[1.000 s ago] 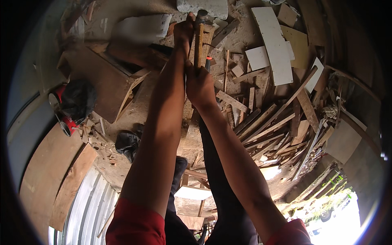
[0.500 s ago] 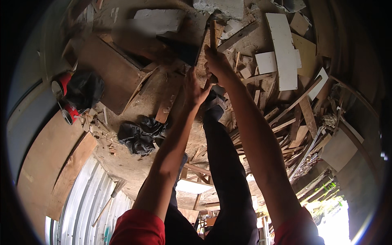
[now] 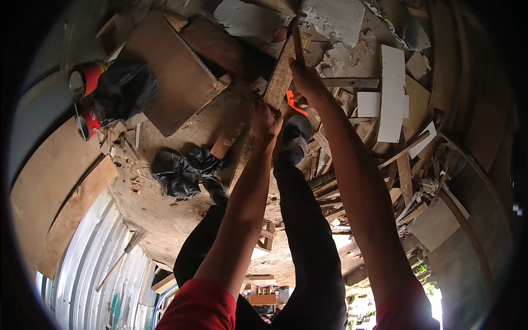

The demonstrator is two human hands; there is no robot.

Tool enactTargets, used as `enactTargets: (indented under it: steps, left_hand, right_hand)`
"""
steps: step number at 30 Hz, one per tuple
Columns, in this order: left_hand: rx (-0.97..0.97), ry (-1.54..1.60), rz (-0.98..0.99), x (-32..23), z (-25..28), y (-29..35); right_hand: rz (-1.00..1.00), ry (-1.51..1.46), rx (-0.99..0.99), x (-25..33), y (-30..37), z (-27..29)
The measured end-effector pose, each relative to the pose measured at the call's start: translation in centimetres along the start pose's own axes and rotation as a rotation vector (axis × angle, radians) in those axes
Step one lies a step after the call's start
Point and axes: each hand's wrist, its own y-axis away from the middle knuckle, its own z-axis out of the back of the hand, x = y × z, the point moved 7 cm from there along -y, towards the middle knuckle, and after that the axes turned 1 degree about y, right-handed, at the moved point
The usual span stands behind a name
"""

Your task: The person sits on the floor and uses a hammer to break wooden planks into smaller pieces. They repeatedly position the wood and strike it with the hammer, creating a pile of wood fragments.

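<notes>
My right hand (image 3: 309, 85) is closed round the wooden handle of a hammer (image 3: 298, 45), whose dark head lies at the far end of a long plank (image 3: 280, 77). The plank runs away from me at a slant. My left hand (image 3: 266, 120) grips its near part; some of the fingers are hidden. An orange piece (image 3: 296, 103), perhaps part of a tool, shows between the plank and my right wrist. My shoed foot (image 3: 296, 135) is just below it on the ground.
Wood scraps (image 3: 330, 192) are heaped at the right, near a long white board (image 3: 391, 93). A brown panel (image 3: 170, 77) and black bags (image 3: 176, 173) lie at the left, with red cans (image 3: 88, 124) beyond. Pale slabs (image 3: 333, 22) lie at the far side.
My left hand has parted from my right hand and now grips the plank. The plank is more plainly in view, and the orange piece has come into sight. The view has shifted.
</notes>
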Motion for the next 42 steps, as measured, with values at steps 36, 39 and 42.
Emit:
enactTargets:
  steps: [36,39,42]
  left_hand:
    - [0.023,-0.213,0.198,3.5,3.0,-2.7]
    - [0.012,-0.149,0.209,3.5,3.3,-2.6]
    - [0.003,-0.096,0.227,4.2,3.5,-2.7]
  right_hand:
    - [0.433,1.084,0.008,7.7,-4.7,-10.1]
    - [0.458,1.043,-0.048,7.1,-5.4,-9.4]
    - [0.576,1.193,-0.21,7.4,-3.4,-9.1]
